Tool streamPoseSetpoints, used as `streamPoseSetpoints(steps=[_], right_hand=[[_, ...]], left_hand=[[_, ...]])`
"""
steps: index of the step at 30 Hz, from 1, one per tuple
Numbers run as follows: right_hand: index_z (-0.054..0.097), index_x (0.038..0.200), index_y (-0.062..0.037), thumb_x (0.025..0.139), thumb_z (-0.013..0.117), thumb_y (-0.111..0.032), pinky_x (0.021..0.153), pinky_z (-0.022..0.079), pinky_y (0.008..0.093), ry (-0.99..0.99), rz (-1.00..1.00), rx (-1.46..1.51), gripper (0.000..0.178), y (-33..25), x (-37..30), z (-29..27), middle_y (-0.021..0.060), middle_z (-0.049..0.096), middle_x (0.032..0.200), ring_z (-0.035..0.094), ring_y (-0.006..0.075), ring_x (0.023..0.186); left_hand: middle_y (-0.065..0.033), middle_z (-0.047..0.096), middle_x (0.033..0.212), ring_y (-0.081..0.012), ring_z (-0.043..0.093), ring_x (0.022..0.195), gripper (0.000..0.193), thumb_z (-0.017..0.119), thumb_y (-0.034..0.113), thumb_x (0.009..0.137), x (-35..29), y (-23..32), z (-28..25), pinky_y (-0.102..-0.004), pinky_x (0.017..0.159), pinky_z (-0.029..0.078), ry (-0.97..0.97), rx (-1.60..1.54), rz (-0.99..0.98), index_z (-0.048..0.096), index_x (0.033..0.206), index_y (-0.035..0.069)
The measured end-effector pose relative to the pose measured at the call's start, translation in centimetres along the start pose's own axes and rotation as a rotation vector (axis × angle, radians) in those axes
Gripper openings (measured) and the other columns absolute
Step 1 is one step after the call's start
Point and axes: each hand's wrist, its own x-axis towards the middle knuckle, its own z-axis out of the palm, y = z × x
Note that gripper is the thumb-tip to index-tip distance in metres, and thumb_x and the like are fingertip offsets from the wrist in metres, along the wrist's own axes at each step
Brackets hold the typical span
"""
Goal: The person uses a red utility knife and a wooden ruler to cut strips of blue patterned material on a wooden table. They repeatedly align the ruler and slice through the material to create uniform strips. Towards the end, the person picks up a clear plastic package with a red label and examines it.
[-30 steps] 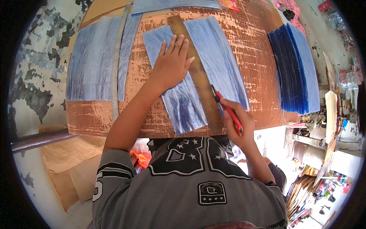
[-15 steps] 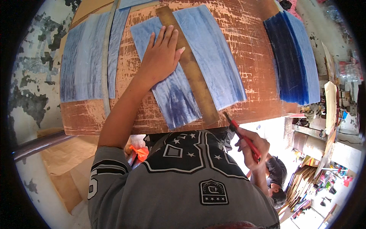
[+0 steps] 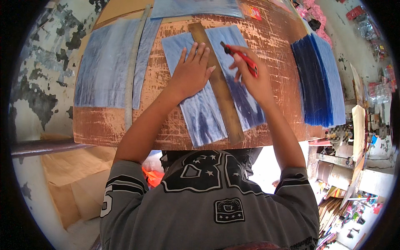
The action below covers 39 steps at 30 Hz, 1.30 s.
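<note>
My left hand (image 3: 193, 74) lies flat with fingers stretched, on a streaky blue sheet (image 3: 204, 114) and against the edge of a worn wooden-looking straightedge (image 3: 221, 83). The straightedge runs aslant across the sheet, from the far side to the table's near edge. Raised over the sheet's right part, my right hand (image 3: 250, 75) grips a red utility knife (image 3: 246, 61). Its dark tip points to the far left, close to the straightedge but apart from it. Whether the sheet is one piece or several under the straightedge is hidden.
The scratched brown table (image 3: 275, 83) carries a blue sheet stack (image 3: 104, 66) at left, with a long grey strip (image 3: 134, 71) over it. Another blue sheet (image 3: 196, 8) lies at the far edge. A thick dark-blue stack (image 3: 314, 83) sits at right.
My right hand has swung the knife from beside the table's near edge up over the sheet. The left hand stays pressed on the sheet. The whole view has shifted slightly.
</note>
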Motion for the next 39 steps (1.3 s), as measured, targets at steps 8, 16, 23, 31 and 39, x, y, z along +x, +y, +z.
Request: streamPoseSetpoints(steps=[8, 16, 23, 31, 39], right_hand=[[0.066, 0.146, -0.0084, 0.117, 0.056, -0.035, 0.054, 0.05, 0.0243, -0.079, -0.052, 0.077, 0.04, 1.9, 9.1, 2.9, 0.0101, 0.079, 0.1, 0.069, 0.0106, 0.066], [0.069, 0.138, -0.0042, 0.113, 0.061, -0.021, 0.06, 0.056, 0.0298, -0.055, -0.078, 0.006, 0.031, 2.1, 8.8, 4.1, 0.0111, 0.081, 0.096, 0.072, 0.0132, 0.065], [0.069, 0.137, -0.0049, 0.111, 0.062, -0.017, 0.062, 0.057, 0.0317, -0.053, -0.118, -0.08, 0.03, 1.6, 7.5, 3.7, 0.0119, 0.08, 0.087, 0.073, 0.0152, 0.064], [0.069, 0.135, -0.0046, 0.106, 0.063, -0.01, 0.067, 0.056, 0.0361, -0.059, -0.141, -0.175, 0.03, 1.6, 1.4, 1.6, 0.015, 0.078, 0.083, 0.073, 0.0213, 0.068], [0.067, 0.138, -0.008, 0.106, 0.064, -0.007, 0.071, 0.057, 0.0352, -0.067, 0.068, -0.247, 0.032, -1.9, -10.1, -1.2, 0.0155, 0.074, 0.082, 0.075, 0.0234, 0.072]], left_hand=[[-0.0274, 0.039, 0.172, -0.0441, 0.031, 0.164, 0.066, 0.045, 0.04, 0.116, -0.2, 0.0, 0.1, -0.0618, 0.133, 0.024, 0.028, -0.006, 0.009, 0.042, 0.163, -0.006], [-0.0278, 0.037, 0.173, -0.0441, 0.031, 0.164, 0.067, 0.045, 0.04, 0.116, -0.3, 0.1, -0.4, -0.0622, 0.132, 0.025, -0.005, 0.001, 0.002, 0.039, 0.164, -0.006], [-0.0271, 0.037, 0.173, -0.0441, 0.031, 0.164, 0.067, 0.045, 0.04, 0.116, -0.1, 0.1, -0.1, -0.0612, 0.133, 0.024, 0.001, 0.0, 0.0, 0.04, 0.164, -0.006], [-0.0266, 0.038, 0.174, -0.0429, 0.031, 0.164, 0.067, 0.045, 0.041, 0.116, -0.1, -0.1, 0.3, -0.0596, 0.133, 0.024, 0.032, 0.015, 0.009, 0.04, 0.164, -0.006], [-0.0242, 0.038, 0.174, -0.0419, 0.031, 0.164, 0.067, 0.045, 0.042, 0.116, 0.1, 0.1, 0.0, -0.0588, 0.133, 0.025, 0.016, 0.019, 0.006, 0.041, 0.164, -0.004]])
